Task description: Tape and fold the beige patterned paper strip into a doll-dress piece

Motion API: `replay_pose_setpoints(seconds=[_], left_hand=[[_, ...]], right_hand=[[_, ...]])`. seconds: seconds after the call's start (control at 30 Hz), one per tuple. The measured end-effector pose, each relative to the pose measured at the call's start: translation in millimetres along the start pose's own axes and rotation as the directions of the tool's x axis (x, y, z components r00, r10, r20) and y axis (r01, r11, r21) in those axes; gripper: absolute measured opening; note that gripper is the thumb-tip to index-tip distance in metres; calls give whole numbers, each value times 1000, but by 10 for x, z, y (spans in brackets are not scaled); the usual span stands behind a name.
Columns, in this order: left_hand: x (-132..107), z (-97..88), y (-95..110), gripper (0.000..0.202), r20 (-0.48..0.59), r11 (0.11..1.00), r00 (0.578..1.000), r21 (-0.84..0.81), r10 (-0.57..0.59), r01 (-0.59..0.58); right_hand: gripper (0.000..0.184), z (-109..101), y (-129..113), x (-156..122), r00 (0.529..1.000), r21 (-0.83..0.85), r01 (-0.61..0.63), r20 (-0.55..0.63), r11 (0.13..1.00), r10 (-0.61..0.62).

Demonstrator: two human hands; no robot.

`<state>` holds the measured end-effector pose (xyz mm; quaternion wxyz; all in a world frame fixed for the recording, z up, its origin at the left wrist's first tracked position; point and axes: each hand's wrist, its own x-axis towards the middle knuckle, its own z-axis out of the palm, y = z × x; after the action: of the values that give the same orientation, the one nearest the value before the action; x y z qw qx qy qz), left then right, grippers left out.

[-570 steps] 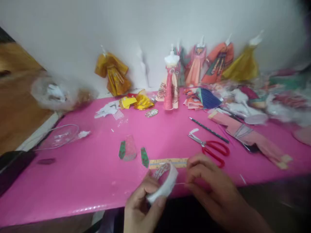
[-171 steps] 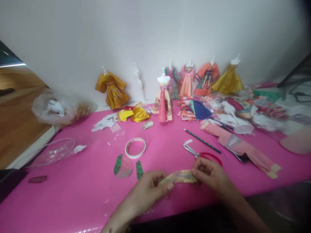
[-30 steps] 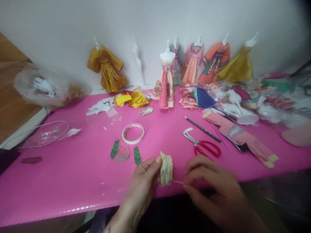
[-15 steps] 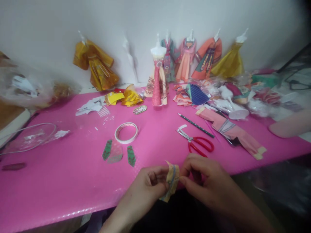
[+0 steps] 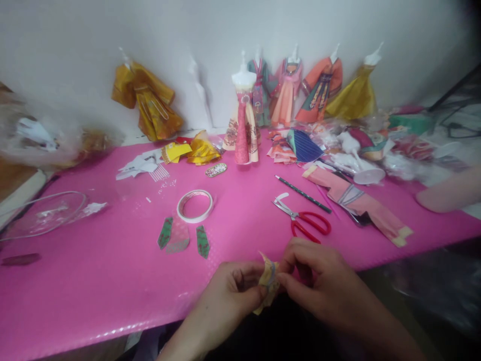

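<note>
At the table's front edge, my left hand [image 5: 236,286] pinches a small yellow fabric piece [image 5: 269,273] with a bluish-grey stripe between thumb and fingers. My right hand [image 5: 315,276] is closed, its thumb and forefinger pressed together on the right edge of the same piece. The piece looks bent, and part of it is hidden behind the fingers. Just beyond my right hand lie red-handled scissors [image 5: 310,223], blades slightly apart. To the left, green patterned cut pieces [image 5: 203,241] and a pale pink piece [image 5: 179,235] lie near a roll of white tape [image 5: 195,206].
Along the back of the pink table [image 5: 93,281] stand several doll forms in dresses, one red and cream [image 5: 242,125]. A dark pencil [image 5: 302,193] and a pink garment piece [image 5: 356,205] lie at the right. Plastic bags [image 5: 37,135] sit at the far left.
My left hand has shifted slightly right, and the yellow fabric piece has bent more. My right finger and thumb now overlap its edge. Things on the table stay where they were.
</note>
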<state>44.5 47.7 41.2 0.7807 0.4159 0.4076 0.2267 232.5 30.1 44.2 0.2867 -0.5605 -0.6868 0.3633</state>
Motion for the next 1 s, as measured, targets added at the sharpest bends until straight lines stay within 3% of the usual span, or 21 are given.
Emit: replay_pose_setpoints(seconds=[0.4, 0.67, 1.0], left_hand=[[10, 8, 0, 34, -8, 993, 1000, 114, -16, 17], [2, -34, -41, 35, 22, 980, 999, 195, 28, -32], [-17, -44, -52, 30, 56, 998, 998, 54, -14, 11]], right_hand=[[12, 17, -4, -7, 999, -23, 45, 5, 999, -45], [11, 9, 2, 15, 999, -40, 45, -4, 998, -45], [12, 24, -5, 43, 999, -32, 33, 18, 999, -33]])
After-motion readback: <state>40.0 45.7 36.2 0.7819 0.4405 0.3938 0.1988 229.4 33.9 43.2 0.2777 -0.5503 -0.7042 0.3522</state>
